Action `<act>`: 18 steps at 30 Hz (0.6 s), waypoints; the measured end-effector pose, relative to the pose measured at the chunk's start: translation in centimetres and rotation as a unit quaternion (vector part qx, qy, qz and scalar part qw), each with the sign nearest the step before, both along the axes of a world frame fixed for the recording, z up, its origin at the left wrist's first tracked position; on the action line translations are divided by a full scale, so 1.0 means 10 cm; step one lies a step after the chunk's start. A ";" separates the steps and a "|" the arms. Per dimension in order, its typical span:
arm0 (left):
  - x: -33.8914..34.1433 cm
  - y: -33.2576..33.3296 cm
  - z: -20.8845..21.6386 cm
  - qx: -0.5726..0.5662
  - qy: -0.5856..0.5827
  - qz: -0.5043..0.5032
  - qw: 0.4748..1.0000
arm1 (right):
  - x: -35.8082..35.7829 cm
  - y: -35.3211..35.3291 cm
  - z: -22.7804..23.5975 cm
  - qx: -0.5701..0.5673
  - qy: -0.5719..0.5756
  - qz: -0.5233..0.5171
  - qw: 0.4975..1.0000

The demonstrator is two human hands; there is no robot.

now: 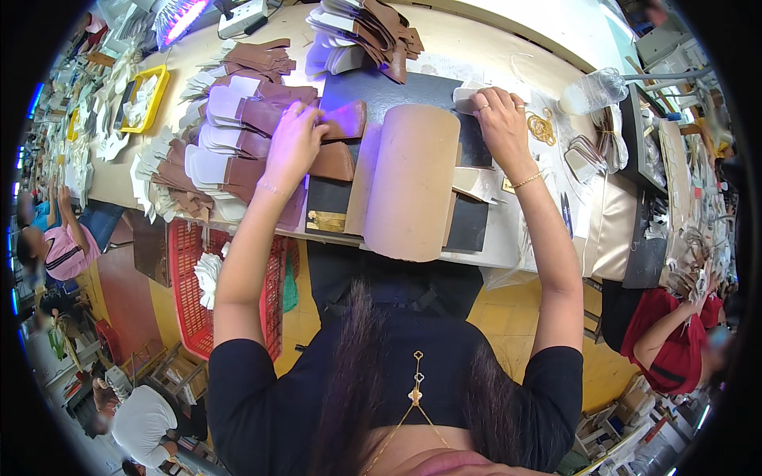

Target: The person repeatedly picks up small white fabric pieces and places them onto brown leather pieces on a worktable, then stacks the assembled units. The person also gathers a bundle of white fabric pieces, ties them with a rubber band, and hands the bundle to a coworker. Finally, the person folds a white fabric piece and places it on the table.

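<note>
My left hand [295,136] is closed, its fingertips pinching the edge of a brown leather piece [346,120] at the left of the dark work board. Just below lies a second brown leather piece [332,162]. On the far side of the board, my right hand [502,123] has its fingers bent down onto a pale, flat piece [467,98] and grips its edge. Between my hands stands a tan, rounded block [414,182], resting on the dark board [373,83]. Another pale piece [476,186] pokes out from the block's right side.
Stacks of brown and white leather pieces [230,143] fan out at the left, with another stack [361,36] at the back. A plastic bottle [591,91], rubber bands [541,127] and a pen [566,213] lie right. A red basket [190,278] stands below the table edge. Other people sit nearby.
</note>
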State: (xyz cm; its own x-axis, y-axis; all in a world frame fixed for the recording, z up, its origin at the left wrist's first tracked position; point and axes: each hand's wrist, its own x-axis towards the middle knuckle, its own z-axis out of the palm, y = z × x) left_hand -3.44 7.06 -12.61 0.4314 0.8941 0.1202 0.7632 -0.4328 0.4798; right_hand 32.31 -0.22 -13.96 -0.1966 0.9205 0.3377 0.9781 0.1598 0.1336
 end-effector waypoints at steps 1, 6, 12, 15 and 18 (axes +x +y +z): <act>-0.06 -0.06 0.03 -0.007 -0.005 0.002 1.000 | -0.01 0.00 0.01 0.002 0.006 0.009 1.000; -0.24 -0.40 0.04 -0.030 0.018 0.013 0.999 | -0.04 -0.01 0.11 -0.073 -0.004 0.006 0.997; -0.19 -0.46 0.05 -0.029 0.025 0.031 0.999 | 0.18 0.03 0.21 -0.246 0.204 -0.031 0.947; -0.19 -0.46 0.05 -0.027 0.027 0.032 0.999 | 0.33 0.08 0.20 -0.253 0.311 -0.012 0.916; -0.21 -0.37 0.02 -0.066 0.005 0.037 0.997 | 0.46 0.15 0.18 -0.320 0.453 -0.053 0.830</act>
State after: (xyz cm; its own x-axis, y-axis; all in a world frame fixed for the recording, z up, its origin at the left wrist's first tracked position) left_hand -5.50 3.33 -12.36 0.3641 0.9314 -0.0041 0.7961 -0.3090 0.5203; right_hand 36.92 1.31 -12.18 -0.0343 0.9645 -0.2618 0.6433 -0.1791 -0.7444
